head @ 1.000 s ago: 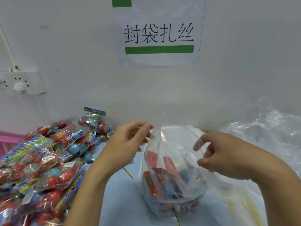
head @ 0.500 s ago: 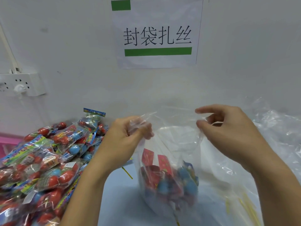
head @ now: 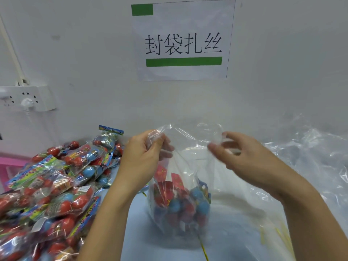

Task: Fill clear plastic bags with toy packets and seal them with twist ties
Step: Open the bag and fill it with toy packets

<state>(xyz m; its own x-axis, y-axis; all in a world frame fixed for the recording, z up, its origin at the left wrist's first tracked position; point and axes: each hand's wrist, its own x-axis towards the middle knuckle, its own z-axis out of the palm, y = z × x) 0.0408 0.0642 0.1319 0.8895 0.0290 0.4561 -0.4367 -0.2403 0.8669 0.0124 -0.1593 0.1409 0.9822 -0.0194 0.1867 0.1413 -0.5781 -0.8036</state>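
Both hands are raised at the centre of the frame, holding the mouth of a clear plastic bag (head: 180,185) between them. The left hand (head: 143,157), just left of centre, has its thumb and curled fingers gathered round the left corner of the bag's top edge. The right hand (head: 243,157), just right of centre, is blurred with motion; its fingers look curled at the right side of the top edge, but whether they truly pinch the plastic cannot be told.

That top edge runs roughly level from one hand to the other. From it the bag hangs straight down, its long axis upright, and its base sits on the pale blue table (head: 135,232) at lower centre. Red and blue toy packets (head: 180,202) fill only the lower part of the bag, leaving a tall, slack neck of empty plastic beneath the hands.

Judging from this, filling looks finished and the next move is to bunch that neck together. Each hand would travel inward along the level edge; the left hand seems to have the firmer hold.

Thin yellow twist ties (head: 203,249) lie on the table at the bottom of the frame, below the bag and nearer the right arm. A heap of loose packets (head: 52,185) fills the lower left. Spare empty bags (head: 310,157) lie crumpled at right.
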